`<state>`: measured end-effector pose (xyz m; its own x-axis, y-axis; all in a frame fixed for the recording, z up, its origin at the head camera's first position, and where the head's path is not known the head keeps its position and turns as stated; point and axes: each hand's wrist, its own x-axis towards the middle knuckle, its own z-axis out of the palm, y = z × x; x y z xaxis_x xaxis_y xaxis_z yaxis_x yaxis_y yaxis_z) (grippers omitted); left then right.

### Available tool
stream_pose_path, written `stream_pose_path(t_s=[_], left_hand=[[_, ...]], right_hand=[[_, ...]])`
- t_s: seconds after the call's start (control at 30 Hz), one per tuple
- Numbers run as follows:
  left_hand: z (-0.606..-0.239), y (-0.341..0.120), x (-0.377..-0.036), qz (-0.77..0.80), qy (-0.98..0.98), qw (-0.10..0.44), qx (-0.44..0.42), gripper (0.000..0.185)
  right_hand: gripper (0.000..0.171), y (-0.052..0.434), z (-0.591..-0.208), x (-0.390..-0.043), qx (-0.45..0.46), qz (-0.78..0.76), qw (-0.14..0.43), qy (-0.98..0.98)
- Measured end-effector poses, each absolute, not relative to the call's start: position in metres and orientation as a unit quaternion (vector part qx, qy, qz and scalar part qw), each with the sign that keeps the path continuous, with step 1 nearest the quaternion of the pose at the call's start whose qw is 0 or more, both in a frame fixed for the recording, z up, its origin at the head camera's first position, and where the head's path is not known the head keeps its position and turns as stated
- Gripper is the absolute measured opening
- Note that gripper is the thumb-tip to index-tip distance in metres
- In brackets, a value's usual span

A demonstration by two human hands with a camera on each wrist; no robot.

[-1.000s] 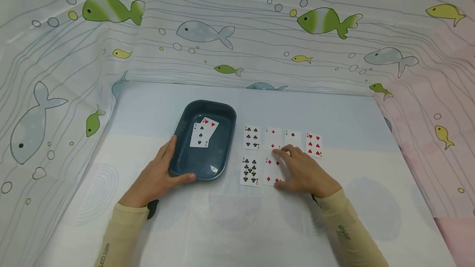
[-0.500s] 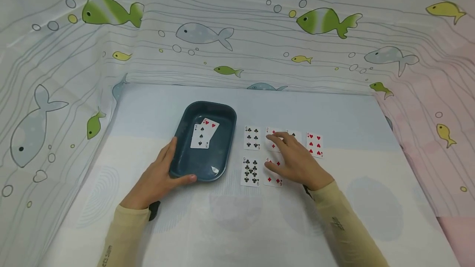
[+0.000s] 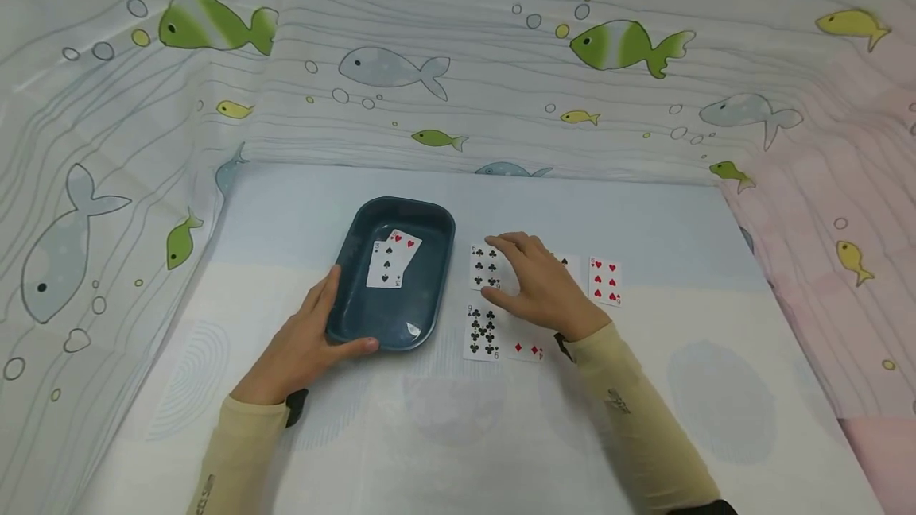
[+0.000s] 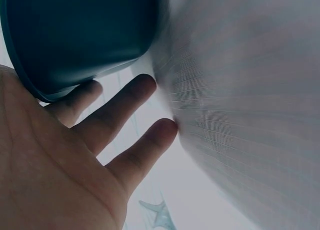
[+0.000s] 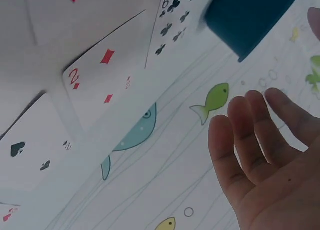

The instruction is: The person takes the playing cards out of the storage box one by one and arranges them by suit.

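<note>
My left hand rests against the dark blue tray, straight fingers along its left side and thumb at the near rim. In the left wrist view, the fingers reach the tabletop beside the tray wall. My right hand is over the cards, holding nothing, with thumb and index finger apart above the six of clubs. It hides most of the two of diamonds and part of the four of diamonds. Inside the tray, a three of spades overlaps a hearts card.
Below the six of clubs lies the nine of clubs. A two of spades, partly covered, and a six of hearts continue the upper row to the right. Fish-print cloth walls in the back and sides of the white table.
My right hand has moved left and away from me, from the four of diamonds to above the six of clubs. The left hand and tray stay put, and so do the cards.
</note>
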<state>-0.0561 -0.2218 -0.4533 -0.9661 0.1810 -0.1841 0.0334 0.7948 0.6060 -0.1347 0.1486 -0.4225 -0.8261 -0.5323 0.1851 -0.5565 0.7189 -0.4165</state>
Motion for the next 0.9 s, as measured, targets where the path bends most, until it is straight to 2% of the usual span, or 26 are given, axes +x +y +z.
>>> stream_pose_path(t_s=[0.57,0.9], left_hand=[[-0.454,-0.222,-0.056,0.313,0.941,0.111,0.064,0.129],[-0.454,-0.221,-0.057,0.305,0.943,0.115,0.061,0.129]], right_hand=[[0.073,0.1,-0.413,-0.172,0.319,0.236,0.05,-0.917],[0.075,0.057,-0.403,-0.19,0.323,0.219,0.041,-0.92]])
